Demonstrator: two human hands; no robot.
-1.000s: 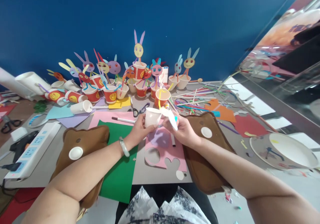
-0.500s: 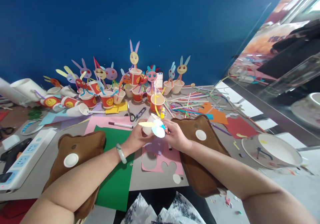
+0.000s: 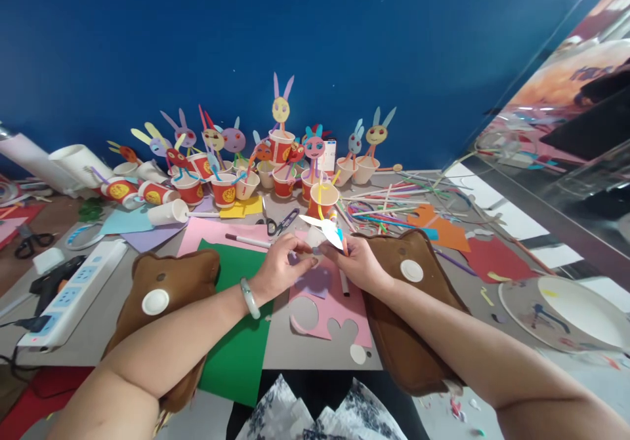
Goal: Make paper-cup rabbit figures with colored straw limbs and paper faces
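Note:
My right hand (image 3: pixel 361 266) grips a paper cutout (image 3: pixel 327 231) with pale, ear-shaped pieces and a bit of blue at its edge. Something orange shows beside its fingers; I cannot make out what it is. My left hand (image 3: pixel 283 269), with a jade-like bangle (image 3: pixel 250 298) on the wrist, is just left of the cutout, fingers curved and thumb apart from them. Below the hands lies pink paper (image 3: pixel 315 322) with round holes cut in it and a purple piece (image 3: pixel 315 284) on top. A marker (image 3: pixel 344 284) lies by the right hand.
Paper cups (image 3: pixel 224 191) with rabbit-faced figures line the blue wall. Scissors (image 3: pixel 270 225), a craft knife (image 3: pixel 288 221) and green paper (image 3: pixel 236 341) lie closer. Brown felt pouches (image 3: pixel 167 282) flank the hands. A power strip (image 3: pixel 73 296) is left; pipe cleaners (image 3: pixel 388 197) are right.
My left hand has loosened from around the pale piece and drawn slightly away. The cutout has tilted and risen a little in my right hand. The view has shifted left.

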